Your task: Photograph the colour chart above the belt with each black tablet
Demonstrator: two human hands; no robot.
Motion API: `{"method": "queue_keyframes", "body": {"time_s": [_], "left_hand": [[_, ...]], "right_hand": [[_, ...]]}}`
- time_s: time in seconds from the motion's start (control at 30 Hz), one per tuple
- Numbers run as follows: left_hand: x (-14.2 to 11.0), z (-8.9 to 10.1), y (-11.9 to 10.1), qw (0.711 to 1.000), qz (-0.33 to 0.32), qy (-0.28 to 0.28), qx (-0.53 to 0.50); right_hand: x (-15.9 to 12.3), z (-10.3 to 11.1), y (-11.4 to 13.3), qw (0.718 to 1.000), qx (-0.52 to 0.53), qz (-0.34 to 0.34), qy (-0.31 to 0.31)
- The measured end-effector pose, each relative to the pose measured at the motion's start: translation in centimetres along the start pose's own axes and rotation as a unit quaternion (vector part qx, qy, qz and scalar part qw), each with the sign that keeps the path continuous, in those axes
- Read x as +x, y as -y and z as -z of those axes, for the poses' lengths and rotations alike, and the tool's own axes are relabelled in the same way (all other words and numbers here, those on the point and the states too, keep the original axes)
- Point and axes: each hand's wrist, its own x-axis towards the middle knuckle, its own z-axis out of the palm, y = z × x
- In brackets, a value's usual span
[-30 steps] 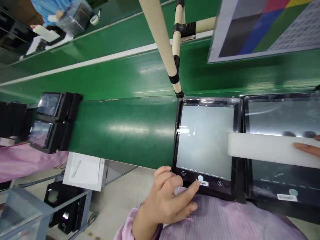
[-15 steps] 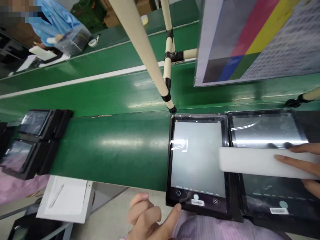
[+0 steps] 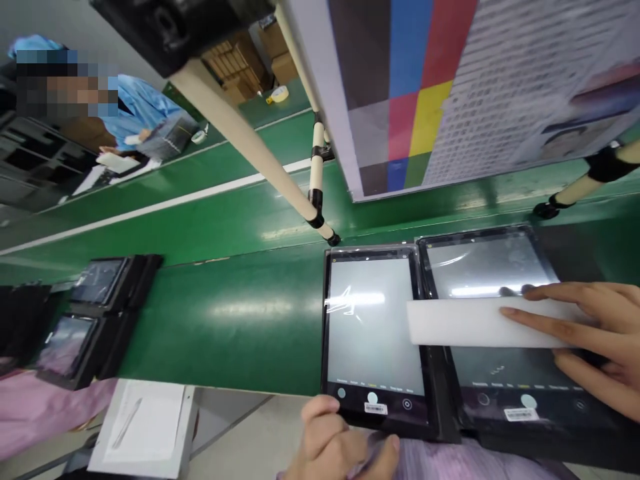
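**White block spans two tablets, held from one side only**

Seen from the picture's middle, the left tablet (image 3: 375, 333) lies at 5 o'clock on the green bench (image 3: 225, 327), its screen lit. The right tablet (image 3: 485, 267) sits just beside it, toward 3 o'clock. The right hand (image 3: 600, 327), at 4 o'clock, grasps a white block (image 3: 460, 323) between spread fingers; its far end overlaps the left tablet's 3 o'clock edge. Whether it touches the glass cannot be told. The left hand (image 3: 335, 447), at 6 o'clock, is half curled near the left tablet's 7 o'clock corner; whether its grip has hold of anything cannot be told.

The block could likely scuff or smear the screens if dragged. A loose grip might let its free end tip. A stray left fingertip could press an on-screen button (image 3: 372, 398), and a push might shift the tablet toward its neighbour.
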Motion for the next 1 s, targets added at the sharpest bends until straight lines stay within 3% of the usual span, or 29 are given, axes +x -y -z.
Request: {"method": "queue_keyframes", "body": {"time_s": [0.13,0.2,0.3,0.4,0.5,0.73,0.87,1.0], "left_hand": [[3.1,-3.0,-2.5,0.998,-0.039,-0.026,-0.048],[4.6,-4.2,-3.5,0.996,-0.056,-0.019,-0.067],[6.4,-5.0,-4.5,0.992,-0.091,0.065,-0.062],[7.4,-5.0,-5.0,0.98,-0.113,0.164,-0.027],[7.8,-5.2,-5.6,0.975,-0.119,0.186,-0.018],[8.5,-6.4,-7.2,0.978,-0.094,0.185,-0.026],[8.8,-5.9,-6.9,0.973,-0.107,0.203,-0.006],[7.6,-4.9,-5.9,0.99,-0.053,0.125,-0.029]], "right_hand": [[-2.2,1.6,-2.7,0.999,-0.027,-0.007,-0.016],[-4.4,2.7,-4.5,0.998,-0.038,-0.043,-0.024],[-7.6,4.1,-6.4,0.991,-0.037,-0.124,-0.037],[-9.0,5.0,-7.1,0.986,-0.036,-0.16,-0.03],[-8.8,5.4,-7.2,0.987,-0.046,-0.151,-0.021],[-8.6,5.2,-6.9,0.991,-0.072,-0.102,-0.038],[-9.0,4.9,-6.8,0.992,-0.084,-0.082,-0.05],[-8.9,5.0,-7.1,0.992,-0.091,-0.062,-0.057]]}}
